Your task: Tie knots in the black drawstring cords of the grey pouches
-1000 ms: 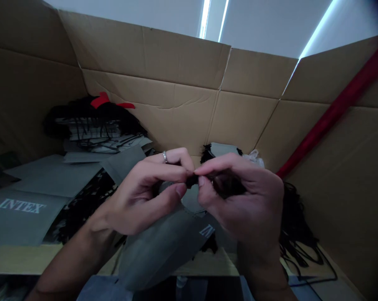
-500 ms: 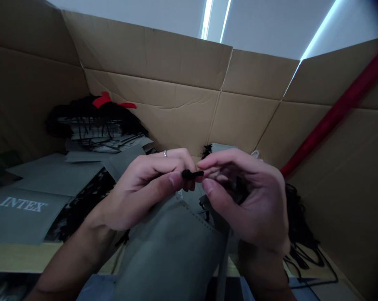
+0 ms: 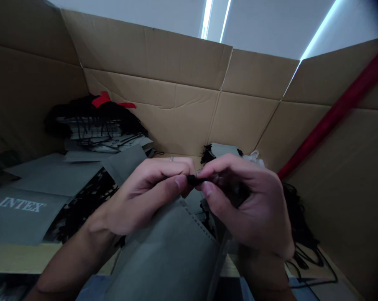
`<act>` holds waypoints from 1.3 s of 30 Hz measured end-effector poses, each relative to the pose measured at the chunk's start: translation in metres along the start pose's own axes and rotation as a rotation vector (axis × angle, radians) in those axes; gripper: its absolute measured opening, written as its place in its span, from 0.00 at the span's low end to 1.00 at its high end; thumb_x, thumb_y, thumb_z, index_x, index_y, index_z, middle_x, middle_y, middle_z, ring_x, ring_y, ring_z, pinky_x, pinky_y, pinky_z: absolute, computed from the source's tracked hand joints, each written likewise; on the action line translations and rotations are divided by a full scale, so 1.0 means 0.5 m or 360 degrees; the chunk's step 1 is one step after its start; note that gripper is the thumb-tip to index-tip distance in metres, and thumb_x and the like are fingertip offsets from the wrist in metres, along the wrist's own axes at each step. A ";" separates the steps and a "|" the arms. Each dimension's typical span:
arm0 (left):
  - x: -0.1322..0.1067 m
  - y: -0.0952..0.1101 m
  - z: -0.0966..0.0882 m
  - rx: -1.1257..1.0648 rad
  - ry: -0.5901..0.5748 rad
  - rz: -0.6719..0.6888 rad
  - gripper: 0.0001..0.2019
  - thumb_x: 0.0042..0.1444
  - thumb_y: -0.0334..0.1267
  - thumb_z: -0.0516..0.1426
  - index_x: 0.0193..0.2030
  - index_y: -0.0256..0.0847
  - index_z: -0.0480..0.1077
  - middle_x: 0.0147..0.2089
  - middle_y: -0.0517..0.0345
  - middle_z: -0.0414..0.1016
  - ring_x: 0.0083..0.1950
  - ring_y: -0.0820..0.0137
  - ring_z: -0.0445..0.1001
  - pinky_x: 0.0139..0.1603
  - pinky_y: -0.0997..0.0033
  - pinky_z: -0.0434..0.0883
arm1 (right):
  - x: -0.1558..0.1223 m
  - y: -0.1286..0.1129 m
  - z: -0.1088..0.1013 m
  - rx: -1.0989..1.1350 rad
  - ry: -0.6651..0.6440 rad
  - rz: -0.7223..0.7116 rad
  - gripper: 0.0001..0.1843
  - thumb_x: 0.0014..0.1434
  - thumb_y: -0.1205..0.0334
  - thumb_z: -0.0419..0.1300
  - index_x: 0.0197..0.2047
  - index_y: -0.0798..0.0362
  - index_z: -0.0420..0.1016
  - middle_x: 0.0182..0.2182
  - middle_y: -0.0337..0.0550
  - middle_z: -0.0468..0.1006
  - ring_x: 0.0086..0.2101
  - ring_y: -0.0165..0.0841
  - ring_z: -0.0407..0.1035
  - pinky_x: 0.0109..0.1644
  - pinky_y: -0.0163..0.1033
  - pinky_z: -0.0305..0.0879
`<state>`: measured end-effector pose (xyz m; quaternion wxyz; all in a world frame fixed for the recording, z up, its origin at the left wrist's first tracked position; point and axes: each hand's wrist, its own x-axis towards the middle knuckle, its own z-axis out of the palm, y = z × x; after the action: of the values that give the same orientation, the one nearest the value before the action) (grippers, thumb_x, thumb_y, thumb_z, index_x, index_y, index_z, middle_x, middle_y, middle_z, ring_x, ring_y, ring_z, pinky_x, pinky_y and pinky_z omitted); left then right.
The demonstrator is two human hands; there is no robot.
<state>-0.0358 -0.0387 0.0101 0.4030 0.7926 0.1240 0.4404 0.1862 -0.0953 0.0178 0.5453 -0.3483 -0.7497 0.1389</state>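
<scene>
Our left hand (image 3: 141,196) and right hand (image 3: 248,200) meet close together in front of us, and each thumb and its fingers pinch narrowly on the same black cord end (image 3: 193,180), a small fuzzy tip held between the fingertips of both hands. More dark cord seems to gather in the curl of our right fingers, though the shadow there hides how it runs. A ring (image 3: 171,159) sits on a left finger. Just below the hands hangs a grey non-woven bag (image 3: 164,251) with a stitched edge, its top close beneath our left hand; we cannot tell whether either hand grips it. Past our right hand lies a loose tangle of black cords (image 3: 297,213), and behind the fingertips sits a small grey piece with black fringe (image 3: 220,149) beside a scrap of white plastic (image 3: 253,158). To the left, flat grey bags printed INTEX (image 3: 22,209) spread across a wooden surface (image 3: 16,257), and further back rises a stacked pile tied up in black cord (image 3: 95,125), topped by a red ribbon (image 3: 101,100) — all of it ringed by cardboard walls (image 3: 145,54), with a red tube (image 3: 336,113) slanting along the right side.
</scene>
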 end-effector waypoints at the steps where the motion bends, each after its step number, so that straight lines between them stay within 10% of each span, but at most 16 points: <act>1: -0.001 0.000 -0.001 0.0033 0.0009 -0.0002 0.23 0.83 0.42 0.57 0.31 0.41 0.64 0.35 0.58 0.67 0.38 0.66 0.68 0.39 0.64 0.64 | -0.001 0.000 0.001 -0.0068 0.0036 -0.0032 0.09 0.68 0.71 0.74 0.47 0.46 0.88 0.35 0.34 0.87 0.30 0.30 0.77 0.33 0.36 0.73; 13: 0.011 -0.005 0.004 0.0565 -0.0080 0.0284 0.16 0.87 0.37 0.54 0.41 0.41 0.71 0.34 0.65 0.69 0.33 0.74 0.65 0.36 0.70 0.65 | -0.023 -0.023 0.033 -0.0373 0.0317 -0.0191 0.11 0.73 0.70 0.70 0.44 0.42 0.86 0.39 0.35 0.92 0.36 0.34 0.84 0.48 0.44 0.85; 23: 0.011 -0.003 0.007 0.0267 -0.0160 0.0219 0.15 0.87 0.38 0.56 0.45 0.41 0.78 0.41 0.61 0.82 0.40 0.71 0.78 0.44 0.73 0.75 | -0.023 -0.009 0.023 -0.0548 0.0370 -0.0416 0.14 0.75 0.71 0.72 0.51 0.37 0.88 0.44 0.37 0.93 0.42 0.39 0.88 0.53 0.47 0.89; 33: 0.016 -0.010 0.035 0.0464 0.0184 0.0437 0.16 0.77 0.24 0.54 0.34 0.41 0.65 0.29 0.70 0.63 0.30 0.79 0.59 0.31 0.77 0.59 | -0.011 0.001 0.053 -0.1003 0.0520 -0.0776 0.09 0.76 0.74 0.69 0.43 0.52 0.87 0.38 0.41 0.91 0.38 0.32 0.85 0.52 0.37 0.87; 39: 0.015 -0.008 0.021 0.0489 0.0100 0.0321 0.17 0.81 0.29 0.53 0.35 0.41 0.65 0.30 0.68 0.64 0.31 0.77 0.62 0.32 0.75 0.62 | -0.003 0.003 0.046 -0.0755 0.0502 -0.0587 0.08 0.76 0.72 0.70 0.45 0.48 0.87 0.41 0.37 0.93 0.41 0.30 0.88 0.54 0.35 0.87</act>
<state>-0.0224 -0.0374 0.0087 0.2269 0.8391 0.1221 0.4791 0.1657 -0.0914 0.0073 0.5741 -0.3412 -0.7180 -0.1961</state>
